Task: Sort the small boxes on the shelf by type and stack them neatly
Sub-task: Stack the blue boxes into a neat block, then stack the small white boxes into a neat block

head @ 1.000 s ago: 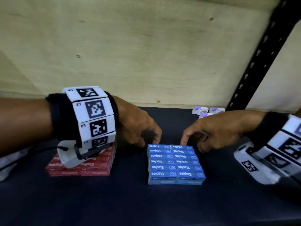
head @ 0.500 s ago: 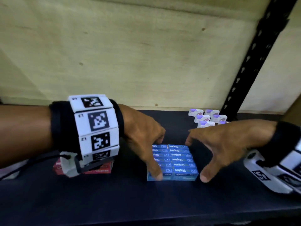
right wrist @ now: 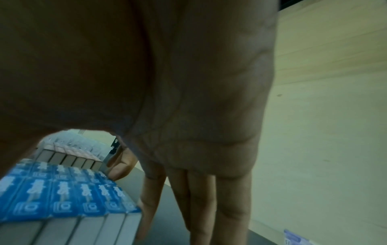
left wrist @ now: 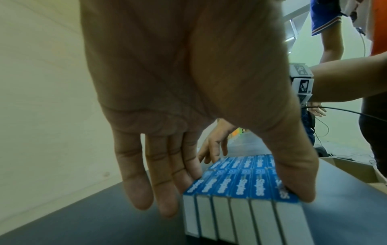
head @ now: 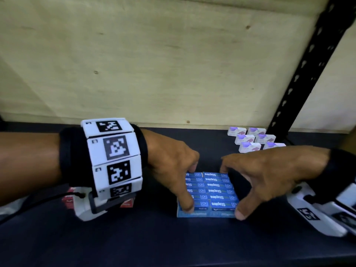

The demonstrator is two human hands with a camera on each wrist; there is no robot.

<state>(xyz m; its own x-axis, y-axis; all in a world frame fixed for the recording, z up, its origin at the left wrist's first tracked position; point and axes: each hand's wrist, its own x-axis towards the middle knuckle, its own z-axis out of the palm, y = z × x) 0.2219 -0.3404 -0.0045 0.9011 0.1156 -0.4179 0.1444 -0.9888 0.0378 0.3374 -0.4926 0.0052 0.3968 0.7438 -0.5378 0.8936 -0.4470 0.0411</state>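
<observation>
Since half a second ago little has shifted: both hands stay clamped round the blue Staples box block [head: 208,193], the view only nearer. A second ago the fingers touched just its far edge.

Left hand [head: 173,166]: thumb on the near left corner, fingers at the far edge. Right hand [head: 269,174]: thumb at the near right corner, fingers behind. Each grip is spread wide and pressed against the block's sides, apparently squaring it up, not lifting.

Block sits mid-shelf [head: 173,243], standing on end. Count: two columns of six tops, twelve blue boxes showing.

White-and-purple small boxes [head: 248,139] at the back right, near the black upright [head: 308,64]: six visible, in pairs. Red Staples boxes [head: 127,203] to the left, mostly hidden behind the wrist rig; count unreadable.
</observation>
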